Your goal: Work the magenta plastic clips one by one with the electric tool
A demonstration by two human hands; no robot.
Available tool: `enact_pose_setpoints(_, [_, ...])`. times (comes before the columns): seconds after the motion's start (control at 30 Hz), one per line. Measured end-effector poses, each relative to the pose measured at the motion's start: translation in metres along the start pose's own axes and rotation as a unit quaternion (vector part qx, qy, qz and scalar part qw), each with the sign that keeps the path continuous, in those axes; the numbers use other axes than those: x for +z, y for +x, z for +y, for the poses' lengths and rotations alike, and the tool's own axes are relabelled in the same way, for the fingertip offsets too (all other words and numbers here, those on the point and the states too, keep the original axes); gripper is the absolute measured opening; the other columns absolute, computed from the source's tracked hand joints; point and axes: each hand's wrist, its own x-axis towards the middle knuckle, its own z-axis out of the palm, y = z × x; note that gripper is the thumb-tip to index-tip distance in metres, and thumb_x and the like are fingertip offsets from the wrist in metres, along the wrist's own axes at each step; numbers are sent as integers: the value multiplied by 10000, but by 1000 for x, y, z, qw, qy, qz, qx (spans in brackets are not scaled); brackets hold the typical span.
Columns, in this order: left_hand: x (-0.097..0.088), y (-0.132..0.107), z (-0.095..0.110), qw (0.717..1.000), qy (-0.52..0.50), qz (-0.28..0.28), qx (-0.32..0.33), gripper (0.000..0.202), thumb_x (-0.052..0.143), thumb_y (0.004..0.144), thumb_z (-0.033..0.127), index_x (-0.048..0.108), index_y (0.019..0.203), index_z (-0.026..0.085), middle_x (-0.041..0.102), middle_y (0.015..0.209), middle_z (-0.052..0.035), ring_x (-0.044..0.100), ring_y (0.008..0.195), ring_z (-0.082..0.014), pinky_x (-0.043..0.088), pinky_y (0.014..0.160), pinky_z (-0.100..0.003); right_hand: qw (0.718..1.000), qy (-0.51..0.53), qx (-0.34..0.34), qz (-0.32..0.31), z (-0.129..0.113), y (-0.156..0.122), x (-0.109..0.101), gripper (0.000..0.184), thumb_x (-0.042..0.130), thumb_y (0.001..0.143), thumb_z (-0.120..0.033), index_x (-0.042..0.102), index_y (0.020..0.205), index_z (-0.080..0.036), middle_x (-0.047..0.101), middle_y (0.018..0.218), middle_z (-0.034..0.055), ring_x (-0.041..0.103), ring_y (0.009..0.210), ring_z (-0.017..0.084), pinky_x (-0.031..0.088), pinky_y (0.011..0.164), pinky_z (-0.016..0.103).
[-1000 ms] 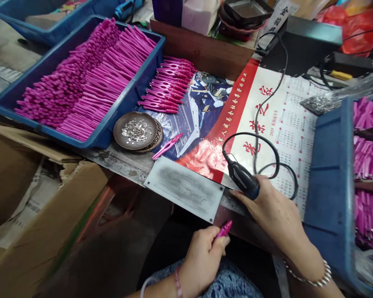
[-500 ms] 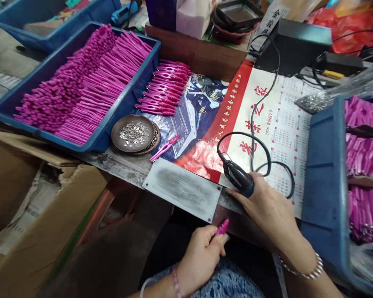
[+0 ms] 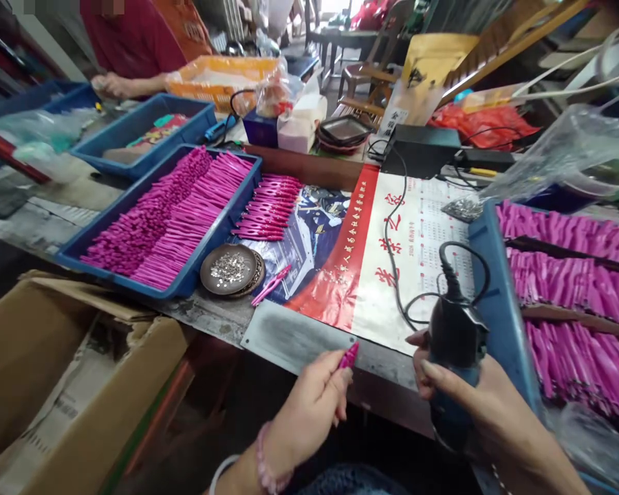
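Observation:
My left hand (image 3: 312, 392) is closed round a pink plastic tool (image 3: 349, 355), and only its pointed end shows past my fingers. It is near the front edge of the bench, by a grey metal plate (image 3: 289, 337). My right hand (image 3: 487, 399) grips a black corded power tool (image 3: 454, 337), held upright with its cable at the top. A single pink piece with two legs (image 3: 272, 285) lies behind the plate. Beside it, a round brown dish (image 3: 210, 280) holds many small shiny metal parts. Behind that stands a row of similar pink pieces (image 3: 268, 208).
At the left, a blue bin (image 3: 172, 292) is full of pink sticks. Another blue bin (image 3: 487, 234) with pink pieces stands at the right. A calendar sheet (image 3: 364, 302) covers the bench. An open cardboard box (image 3: 128, 392) is at lower left. Across the bench sits another person (image 3: 134, 48).
My right hand has lifted the black power tool off the bench and turned it upright. My left hand has risen towards the plate, still holding the pink tool. The view has tilted up.

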Motion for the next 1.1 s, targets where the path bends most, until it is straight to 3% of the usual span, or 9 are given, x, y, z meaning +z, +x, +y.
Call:
enact_pose_setpoints(0.17, [-27,40,13,965,209,89,131,271,476,926,305,696,1003,167,648,889,-57,583,790,-172,457,747,-282,973,230,6,2,9,-15,1,489,768,708,-522,572,1012,-194,550,624,-8,518,533,145,377,497,257])
enact_pose_setpoints(0.37, [-46,78,10,925,324,137,144,143,583,836,197,718,875,172,640,714,-14,569,695,-169,442,705,-290,934,357,-19,-2,-7,-30,4,389,781,718,-454,593,973,-227,513,623,-32,487,512,99,363,510,227])
enact_pose_setpoints(0.47, [-43,84,10,906,362,163,150,125,604,827,177,715,769,180,629,782,-42,575,820,-206,438,792,-335,920,391,-15,-3,-10,-32,4,393,795,704,-448,604,971,-233,515,628,-35,487,506,95,361,509,228])
enact_pose_setpoints(0.6, [-21,64,14,887,377,214,158,229,515,878,146,711,992,181,616,1043,-116,535,1049,-281,390,949,-453,910,412,-36,-29,-7,-27,1,325,745,754,-434,616,989,-250,510,631,-31,480,501,99,383,508,239])
enact_pose_setpoints(0.67, [-3,43,15,906,345,179,168,278,487,903,162,684,1095,199,616,1096,-110,546,1061,-256,404,964,-422,907,418,-46,-30,-7,-22,-2,294,717,769,-439,630,980,-254,496,628,-27,467,494,105,395,500,252])
enact_pose_setpoints(0.77, [27,12,12,982,145,-44,115,237,613,867,275,703,1070,192,648,1042,-79,596,962,-209,468,878,-327,902,431,-30,0,-13,-15,-5,296,728,729,-473,655,918,-258,438,609,-37,399,467,95,379,476,254])
enact_pose_setpoints(0.83, [42,-1,7,991,42,-118,48,318,727,775,320,713,1066,192,651,1026,-64,600,914,-196,478,826,-303,901,432,-20,24,-18,-11,-5,307,742,695,-490,660,885,-264,395,608,-46,351,463,88,357,464,247])
enact_pose_setpoints(0.97, [60,-6,-5,991,-54,-119,-1,436,815,667,369,714,1050,185,641,1031,-61,589,930,-202,467,812,-298,900,433,-14,46,-23,-7,-1,292,731,697,-470,646,891,-270,353,631,-51,316,480,89,348,472,245])
enact_pose_setpoints(1.1, [64,-2,-5,993,-56,-104,-6,367,817,659,392,724,932,165,640,899,-35,565,797,-164,446,729,-276,899,438,-10,33,-21,-8,5,261,711,725,-451,637,899,-271,351,646,-47,321,484,94,346,467,249])
